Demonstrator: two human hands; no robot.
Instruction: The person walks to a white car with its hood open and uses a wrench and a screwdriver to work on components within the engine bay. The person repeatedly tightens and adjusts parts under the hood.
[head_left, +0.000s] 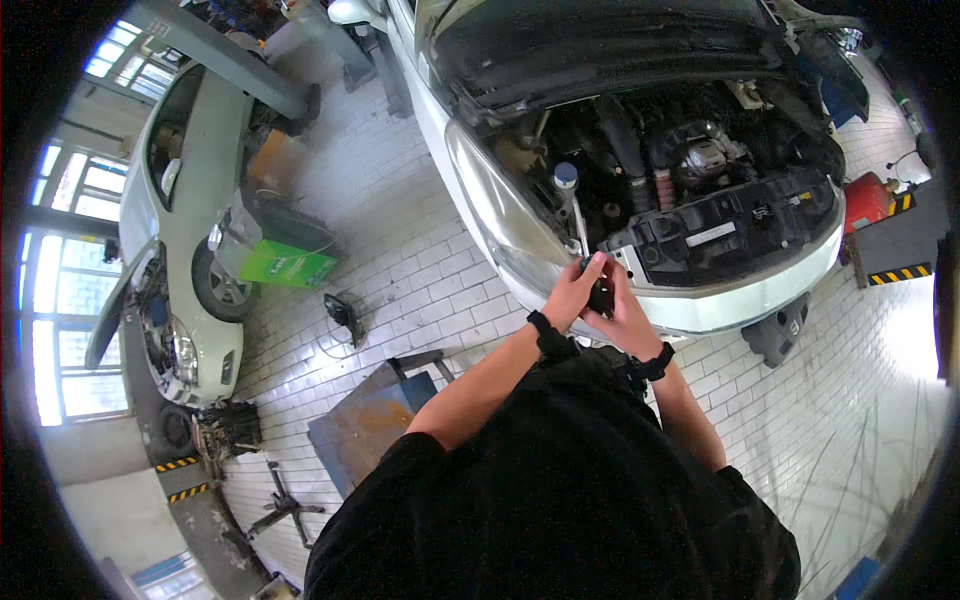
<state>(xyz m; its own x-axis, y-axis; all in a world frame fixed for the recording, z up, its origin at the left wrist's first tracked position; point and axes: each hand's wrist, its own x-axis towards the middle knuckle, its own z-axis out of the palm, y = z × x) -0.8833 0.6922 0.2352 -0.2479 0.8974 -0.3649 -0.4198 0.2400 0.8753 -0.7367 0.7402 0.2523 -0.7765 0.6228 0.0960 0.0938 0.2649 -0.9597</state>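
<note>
Both my hands meet in front of my chest, at the front edge of a pale car's open engine bay [690,215]. My left hand [574,292] and my right hand [624,325] are closed around a small dark object [601,297]. The fingers cover much of it, so its kind cannot be made out. Just beyond my fingertips a slim silver metal rod [580,226] slants up beside the headlight [505,205]. Whether it joins the dark object is not clear. A blue round cap [566,174] sits above the rod.
The raised hood [610,45] hangs over the engine. A metal cart [362,425] stands close on my left, and a dark tow-like part [778,332] lies on the floor ahead right. Further left are a green-and-white bin [285,262], a second car [205,340] and a stand [283,508].
</note>
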